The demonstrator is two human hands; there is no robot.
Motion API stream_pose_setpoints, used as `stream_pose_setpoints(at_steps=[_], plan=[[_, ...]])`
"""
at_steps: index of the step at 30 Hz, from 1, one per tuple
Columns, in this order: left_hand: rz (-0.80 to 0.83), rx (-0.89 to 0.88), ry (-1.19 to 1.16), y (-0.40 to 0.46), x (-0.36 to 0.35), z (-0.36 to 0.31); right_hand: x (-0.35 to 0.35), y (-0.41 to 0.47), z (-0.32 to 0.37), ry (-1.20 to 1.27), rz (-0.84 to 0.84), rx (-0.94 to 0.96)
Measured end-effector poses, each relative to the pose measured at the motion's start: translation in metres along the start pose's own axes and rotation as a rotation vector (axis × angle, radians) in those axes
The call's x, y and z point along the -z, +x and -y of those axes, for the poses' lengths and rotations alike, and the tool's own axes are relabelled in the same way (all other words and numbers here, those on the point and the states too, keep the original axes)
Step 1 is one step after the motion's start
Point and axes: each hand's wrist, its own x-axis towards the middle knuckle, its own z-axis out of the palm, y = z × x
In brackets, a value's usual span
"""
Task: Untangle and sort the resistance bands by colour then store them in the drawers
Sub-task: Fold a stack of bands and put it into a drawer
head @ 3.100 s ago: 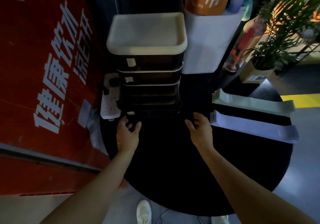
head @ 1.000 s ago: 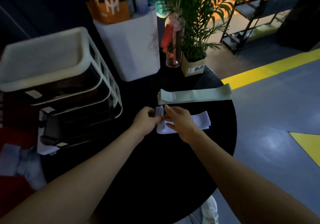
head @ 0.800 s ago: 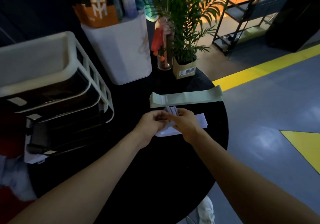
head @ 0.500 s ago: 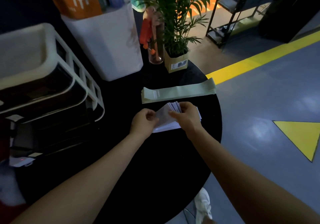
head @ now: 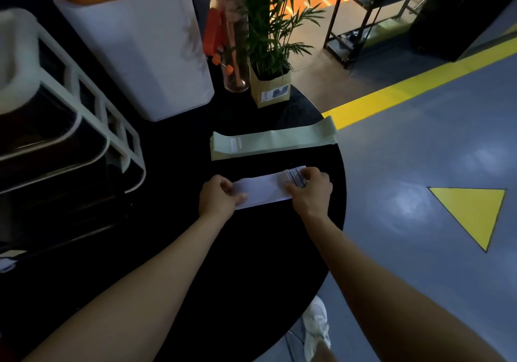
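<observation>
Stack of pale lilac flat rubber resistance bands (head: 261, 191): thin smooth loops, layered edges fanned at the right end; lies near the right edge of the round black table (head: 237, 263). Left hand (head: 219, 197): fingers curled, pinching the stack's left end. Right hand (head: 309, 191): fingers curled over the stack's right end, gripping it.

Stack of pale green flat rubber resistance bands (head: 272, 143): long, matte, small printed label near its left end; lies just beyond the lilac stack, apart from it.

White plastic drawer unit with dark translucent drawers (head: 64, 138): rounded corners, ribbed open side frame; left of the bands.

White smooth rectangular bin (head: 140, 54): far left.

Green palm plant in a tan cardboard-like pot (head: 270, 89): far side, beside a clear glass vase (head: 236, 62).
</observation>
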Motion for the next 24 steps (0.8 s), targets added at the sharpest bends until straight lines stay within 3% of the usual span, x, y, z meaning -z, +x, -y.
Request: stream_pose_setpoints(at_steps=[6,24], plan=[[0.058,0.118,-0.015,0.007,-0.005,0.008,0.007,0.005,-0.018,0.109,0.083,-0.139],[0.218,0.052,-0.055,0.012,-0.008,0.013,0.011,0.021,-0.018,0.226,0.341,-0.166]])
